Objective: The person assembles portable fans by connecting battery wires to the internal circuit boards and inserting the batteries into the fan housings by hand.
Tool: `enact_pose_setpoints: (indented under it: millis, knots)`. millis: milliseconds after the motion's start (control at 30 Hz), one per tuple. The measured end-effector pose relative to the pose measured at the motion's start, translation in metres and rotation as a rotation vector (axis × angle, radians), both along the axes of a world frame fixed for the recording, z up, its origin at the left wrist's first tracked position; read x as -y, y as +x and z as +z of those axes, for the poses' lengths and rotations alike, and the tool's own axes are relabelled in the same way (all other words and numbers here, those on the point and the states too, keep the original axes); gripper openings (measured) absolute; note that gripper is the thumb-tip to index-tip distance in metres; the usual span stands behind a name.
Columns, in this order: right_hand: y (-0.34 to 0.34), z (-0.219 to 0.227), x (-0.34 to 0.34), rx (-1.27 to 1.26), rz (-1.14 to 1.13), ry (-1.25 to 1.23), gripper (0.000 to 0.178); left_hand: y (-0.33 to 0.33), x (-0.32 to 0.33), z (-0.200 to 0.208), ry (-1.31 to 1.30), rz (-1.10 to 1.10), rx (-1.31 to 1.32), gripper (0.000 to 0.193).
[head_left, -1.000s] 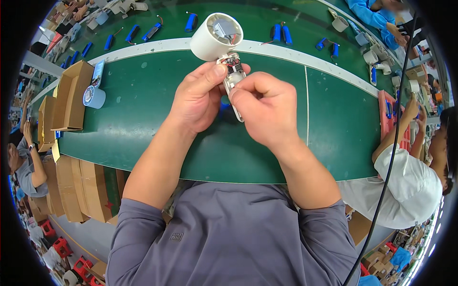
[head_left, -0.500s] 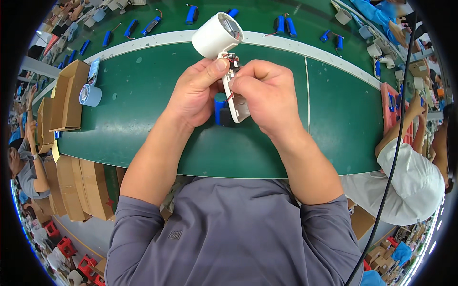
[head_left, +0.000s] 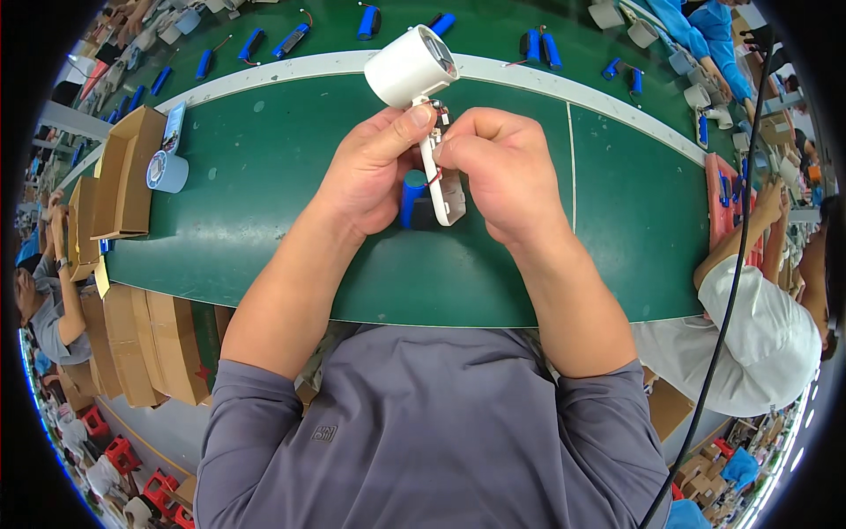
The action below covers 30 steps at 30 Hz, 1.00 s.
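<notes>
A white device housing [head_left: 401, 69], with a round barrel head and a slim handle opened along its side, is held above the green table. My left hand [head_left: 368, 176] grips the neck of the housing, thumb on top. Small dark parts and thin red wires show in the opened handle. Against the handle, my right hand [head_left: 509, 167] has its thumb and forefinger pinched together by the wires; what lies between the fingertips is hidden. Below the left hand is a blue battery pack [head_left: 411, 201] with a dark block beside it; whether it touches the table cannot be told.
Several blue battery packs [head_left: 367, 24] lie beyond the pale strip [head_left: 326, 66]. At left stand an open cardboard box [head_left: 123, 181] and a light-blue tape roll [head_left: 167, 171]. A red crate [head_left: 721, 189] is at right, near a co-worker [head_left: 758, 326]. A black cable [head_left: 727, 304] hangs on the right.
The housing and both hands sit slightly farther right in the picture. My right hand has turned a little, showing more of the handle's lower end. The left grip is the same.
</notes>
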State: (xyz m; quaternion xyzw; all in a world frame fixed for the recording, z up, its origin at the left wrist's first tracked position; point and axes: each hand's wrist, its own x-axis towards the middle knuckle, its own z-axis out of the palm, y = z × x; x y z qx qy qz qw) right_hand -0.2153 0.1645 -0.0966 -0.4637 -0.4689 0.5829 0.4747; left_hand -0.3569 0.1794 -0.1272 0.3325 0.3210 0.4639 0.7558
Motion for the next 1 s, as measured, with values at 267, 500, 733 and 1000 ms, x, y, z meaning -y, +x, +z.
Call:
enact_pose_setpoints:
  millis: [267,500,733,1000]
  knots:
    - [0.002,0.008,0.000,-0.058,0.004,-0.102,0.010,-0.001,0.000,0.001,-0.012,-0.046,-0.004,0.038]
    - [0.000,0.006,0.000,-0.092,-0.024,-0.122,0.009,-0.002,-0.003,-0.003,0.003,-0.047,0.001,0.038]
    - [0.002,0.002,0.000,-0.108,-0.047,-0.118,0.010,0.001,-0.002,-0.001,-0.010,-0.034,0.025,0.037]
    - [-0.002,-0.004,0.001,-0.167,-0.080,-0.114,0.011,0.002,-0.002,0.000,0.024,-0.054,0.004,0.032]
